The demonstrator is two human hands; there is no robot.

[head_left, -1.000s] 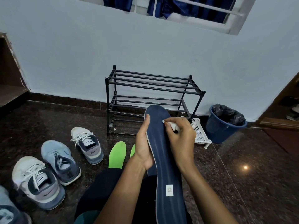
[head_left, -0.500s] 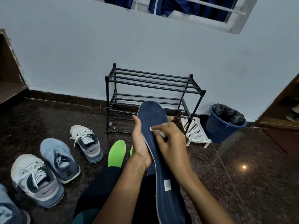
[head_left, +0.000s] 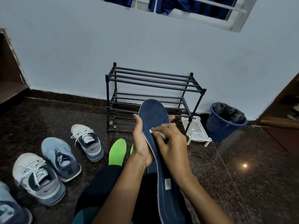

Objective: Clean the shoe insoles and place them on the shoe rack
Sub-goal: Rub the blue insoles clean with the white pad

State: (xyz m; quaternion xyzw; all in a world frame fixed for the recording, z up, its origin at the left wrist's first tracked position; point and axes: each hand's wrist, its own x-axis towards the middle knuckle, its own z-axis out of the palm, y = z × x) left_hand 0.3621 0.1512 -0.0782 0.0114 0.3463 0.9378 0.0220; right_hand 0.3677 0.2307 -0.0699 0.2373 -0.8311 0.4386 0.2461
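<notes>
A long dark blue insole (head_left: 153, 115) stands tilted over my lap, toe end up. My left hand (head_left: 141, 143) grips its left edge from behind, fingertips showing on the far side. My right hand (head_left: 171, 143) pinches a small white wipe (head_left: 157, 132) and presses it on the insole's middle. A white label sits near the heel. Two green insoles (head_left: 117, 152) lie on the floor beyond my knee, the second mostly hidden by my left arm. The black shoe rack (head_left: 152, 81) stands bare against the wall.
Several grey and white sneakers (head_left: 87, 141) lie on the dark floor at the left. A white perforated tray (head_left: 195, 130) sits beside the rack's right leg. A blue bin (head_left: 224, 125) with a black bag stands further right. Wooden furniture flanks both sides.
My right hand with the wipe has slid from the insole's right edge near the toe leftward and down onto its middle. The insole has swung slightly left.
</notes>
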